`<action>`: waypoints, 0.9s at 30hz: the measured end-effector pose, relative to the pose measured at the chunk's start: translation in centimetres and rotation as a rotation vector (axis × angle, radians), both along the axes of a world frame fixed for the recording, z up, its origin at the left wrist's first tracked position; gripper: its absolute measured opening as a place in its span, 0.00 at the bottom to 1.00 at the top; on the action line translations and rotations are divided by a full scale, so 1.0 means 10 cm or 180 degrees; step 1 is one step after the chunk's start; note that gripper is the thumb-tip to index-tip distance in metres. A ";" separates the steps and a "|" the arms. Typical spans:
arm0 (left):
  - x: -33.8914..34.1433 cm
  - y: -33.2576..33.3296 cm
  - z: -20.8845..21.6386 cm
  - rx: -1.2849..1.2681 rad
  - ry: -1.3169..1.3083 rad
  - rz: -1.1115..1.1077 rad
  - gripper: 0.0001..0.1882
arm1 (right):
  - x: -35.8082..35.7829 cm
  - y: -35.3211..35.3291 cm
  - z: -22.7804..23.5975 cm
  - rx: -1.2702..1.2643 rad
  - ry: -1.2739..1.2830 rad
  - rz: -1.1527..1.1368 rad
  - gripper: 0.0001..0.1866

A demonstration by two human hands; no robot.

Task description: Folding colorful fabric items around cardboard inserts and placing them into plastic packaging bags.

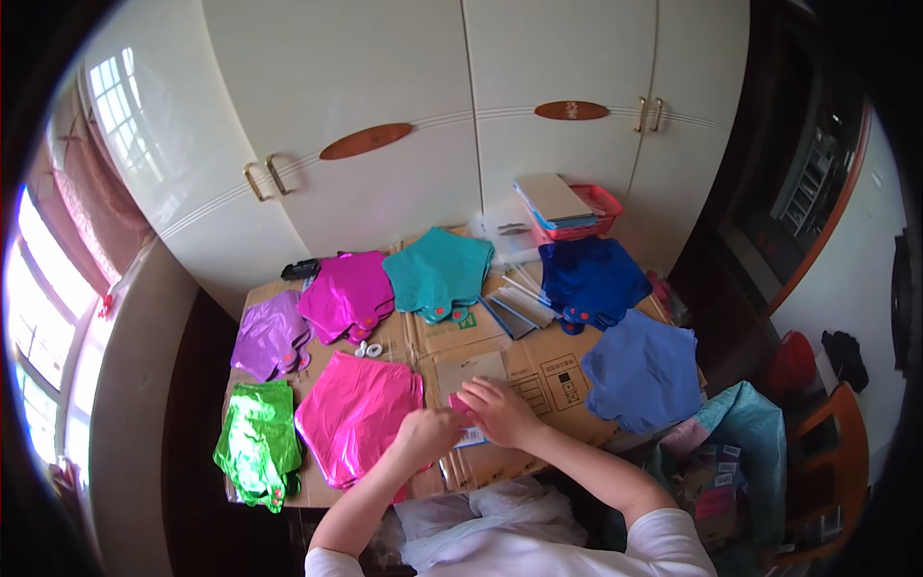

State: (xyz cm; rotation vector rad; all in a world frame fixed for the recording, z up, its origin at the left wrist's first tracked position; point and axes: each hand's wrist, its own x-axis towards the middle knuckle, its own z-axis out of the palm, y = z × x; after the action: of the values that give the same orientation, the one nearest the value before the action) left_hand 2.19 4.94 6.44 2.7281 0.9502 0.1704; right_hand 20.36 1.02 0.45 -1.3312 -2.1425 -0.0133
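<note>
My left hand (430, 435) is closed, its fingers at the near end of a small folded pink foil piece (461, 408). My right hand (497, 412) bends over the same piece from the right, fingers curled on it and covering most of it. Beneath the hands lies a grey-brown card (471, 370), and a pale label with a barcode (469, 438) shows below the fingers. Just left of my left hand is a stack of flat, glossy pink star-shaped foil balloons (356, 415).
More flat foil stars lie round the cardboard-covered table: green (255, 435), purple (271, 332), magenta (344, 293), teal (437, 269), dark blue (594, 274) and periwinkle (642, 367). Cards (519, 313) and a red basket (601, 204) are further back. A teal bag (764, 433) stands at right.
</note>
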 end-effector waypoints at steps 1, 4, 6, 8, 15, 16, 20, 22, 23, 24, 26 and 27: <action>0.08 0.12 0.09 -0.0034 0.0185 0.0016 0.10 | -0.01 -0.01 -0.01 0.0015 0.0045 0.0005 0.16; 0.61 0.59 0.12 0.0741 -0.0303 -0.0346 0.06 | -0.04 -0.02 0.05 0.0186 0.0080 -0.0118 0.15; 1.19 0.79 0.10 0.1054 -0.0565 -0.0779 0.05 | -0.01 -0.05 0.03 0.0011 0.0000 -0.0202 0.15; 1.63 0.85 0.13 0.1206 -0.0339 -0.1047 0.05 | -0.02 -0.05 0.01 -0.0144 -0.0135 -0.0199 0.14; 2.36 0.92 -0.37 0.1868 0.0117 -0.0943 0.05 | -0.01 0.00 -0.14 0.0001 0.0245 -0.0001 0.13; 2.38 0.92 -0.40 0.1934 0.0089 -0.1009 0.05 | 0.01 -0.01 -0.13 -0.0032 0.0318 0.0005 0.14; 2.39 0.93 -0.50 0.2070 -0.0077 -0.1130 0.05 | 0.02 0.00 -0.12 -0.0040 0.0503 0.0077 0.16; 2.38 0.93 -0.49 0.1985 -0.0136 -0.1120 0.05 | 0.04 0.00 -0.13 -0.0061 0.0548 0.0090 0.16; 2.37 0.92 -0.49 0.1940 -0.0131 -0.1091 0.05 | 0.04 0.00 -0.14 -0.0123 0.0590 0.0097 0.16; 2.35 0.92 -0.49 0.1898 -0.0121 -0.1060 0.05 | 0.03 0.00 -0.15 -0.0181 0.0635 0.0107 0.15; 2.34 0.90 -0.49 0.1892 -0.0001 -0.1007 0.06 | 0.03 0.02 -0.21 -0.0297 0.0632 0.0128 0.15; 2.35 0.88 -0.47 0.1893 0.0048 -0.0991 0.06 | 0.03 0.02 -0.20 -0.0351 0.0621 0.0126 0.15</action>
State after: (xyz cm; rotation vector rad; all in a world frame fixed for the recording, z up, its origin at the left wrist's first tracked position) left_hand 25.68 13.69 1.77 3.3753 0.5174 0.4334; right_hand 20.68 1.27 -1.56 -1.2945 -2.0278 0.2443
